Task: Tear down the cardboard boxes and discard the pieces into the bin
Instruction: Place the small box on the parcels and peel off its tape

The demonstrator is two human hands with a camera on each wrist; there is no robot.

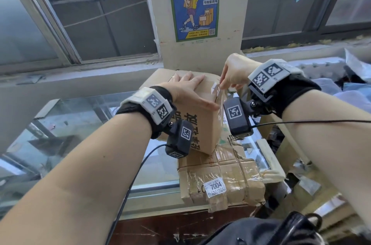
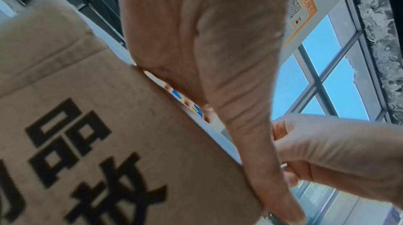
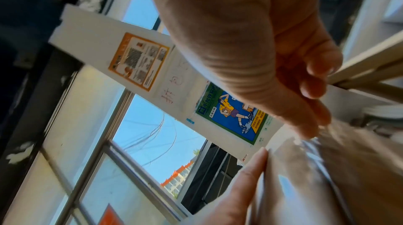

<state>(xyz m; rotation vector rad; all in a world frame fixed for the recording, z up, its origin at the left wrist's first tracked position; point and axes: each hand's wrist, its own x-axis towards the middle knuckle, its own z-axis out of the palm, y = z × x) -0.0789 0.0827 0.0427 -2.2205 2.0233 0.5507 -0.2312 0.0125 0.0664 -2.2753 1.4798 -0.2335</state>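
Cardboard box [image 1: 200,118] with large dark printed characters on its side is the thing in hand; it stands on top of a flattened, heavily taped carton [image 1: 220,182] that carries a white label reading 7004, and this carton lies on a glass-topped table [image 1: 84,124] under the window. The left hand [image 1: 188,92] lies flat on the top of the box, its fingers straight and a little spread, and presses the box down so it does not shift. The right hand [image 1: 233,72] is just beside the right upper edge of the box; its fingers [image 1: 224,84] pinch a strip of clear tape [image 1: 217,94], which rises from the box toward them and also hangs down along the right side of the box.

I judge that the step in hand is stripping the sealing tape, so the box is not yet opened or torn. The next move probably calls for a steady pull along the seam, away from the box, while the left hand holds it firm; then the flaps can be opened and the panels torn. No bin shows in these views, so I cannot tell where the pieces will go
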